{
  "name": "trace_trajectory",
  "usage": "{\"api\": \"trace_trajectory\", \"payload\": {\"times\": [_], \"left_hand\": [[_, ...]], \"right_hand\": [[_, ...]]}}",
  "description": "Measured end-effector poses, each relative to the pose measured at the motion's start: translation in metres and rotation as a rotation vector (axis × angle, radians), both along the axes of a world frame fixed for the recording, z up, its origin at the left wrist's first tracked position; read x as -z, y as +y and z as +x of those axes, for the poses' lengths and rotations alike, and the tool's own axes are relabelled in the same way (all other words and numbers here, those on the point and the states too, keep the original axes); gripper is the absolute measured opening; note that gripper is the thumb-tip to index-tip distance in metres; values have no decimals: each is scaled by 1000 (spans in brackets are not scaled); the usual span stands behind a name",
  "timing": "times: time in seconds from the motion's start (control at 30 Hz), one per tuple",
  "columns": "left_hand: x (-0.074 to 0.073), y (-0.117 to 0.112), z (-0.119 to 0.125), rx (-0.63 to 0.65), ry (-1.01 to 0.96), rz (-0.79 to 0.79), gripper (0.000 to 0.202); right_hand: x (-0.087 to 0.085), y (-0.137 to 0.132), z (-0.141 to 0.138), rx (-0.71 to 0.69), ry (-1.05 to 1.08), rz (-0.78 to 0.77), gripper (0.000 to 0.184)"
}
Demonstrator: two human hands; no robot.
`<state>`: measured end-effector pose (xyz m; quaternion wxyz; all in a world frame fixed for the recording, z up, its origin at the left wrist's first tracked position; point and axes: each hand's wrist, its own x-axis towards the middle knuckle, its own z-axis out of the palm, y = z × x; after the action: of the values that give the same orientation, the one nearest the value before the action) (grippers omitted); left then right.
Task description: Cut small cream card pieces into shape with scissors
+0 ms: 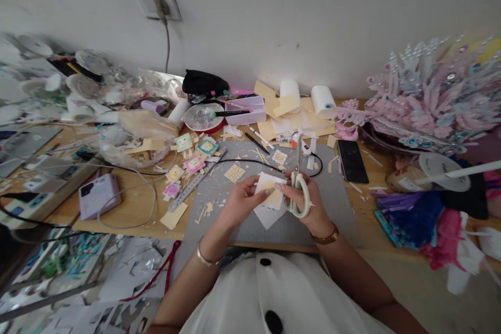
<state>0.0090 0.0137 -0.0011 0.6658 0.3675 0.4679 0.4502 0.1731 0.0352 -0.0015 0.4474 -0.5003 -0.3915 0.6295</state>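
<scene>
My left hand (246,198) pinches a small white sheet of paper (275,201) with a yellowish patch in its middle. The thumb of my right hand (309,201) presses the sheet's right edge. Scissors (300,195) with pale handles are also in that hand, their blades pointing away from me. Another white sheet (267,218) is below the first, over the grey mat (242,232). Beyond the hands lie a cream diamond-shaped piece with a dotted pattern (234,173) and a smaller patterned square (279,156).
Left of the mat are a metal ruler (191,188) and several coloured paper faces (194,163). A phone (353,160) lies right, near pink beaded decorations (430,88). A black cable (250,160) crosses the mat. A lilac tray (250,110) stands behind.
</scene>
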Motion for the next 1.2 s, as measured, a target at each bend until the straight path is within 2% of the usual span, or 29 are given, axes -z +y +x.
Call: {"api": "trace_trajectory", "payload": {"times": [0.13, 0.3, 0.4, 0.47, 0.57, 0.73, 0.87, 1.03, 1.2], "left_hand": [[8, -7, 15, -160, -31, -49, 41], [9, -11, 34, -379, -117, -58, 37], [11, -10, 37, -433, -129, -83, 35], [13, -8, 32, -425, -100, -95, 37], [13, -3, 16, -403, -12, -57, 38], [6, 4, -13, -368, 76, 44, 37], [-2, 5, -19, -296, 131, 80, 34], [-5, 1, -16, -189, 173, 70, 35], [-7, -1, -16, -169, 175, 55, 35]], "right_hand": [[4, -1, -8, 96, 27, 27, 40], [7, -5, -22, 212, 23, 16, 39], [7, -6, -28, 232, -31, 54, 40], [7, -5, -26, 193, -59, 66, 41], [10, -5, -11, 61, -90, 13, 41], [12, -23, 22, -257, -145, -1, 39], [9, -40, 33, -465, -164, -61, 40], [9, -43, 30, -513, -160, -41, 35], [1, -39, 24, -483, -178, -39, 37]]}}
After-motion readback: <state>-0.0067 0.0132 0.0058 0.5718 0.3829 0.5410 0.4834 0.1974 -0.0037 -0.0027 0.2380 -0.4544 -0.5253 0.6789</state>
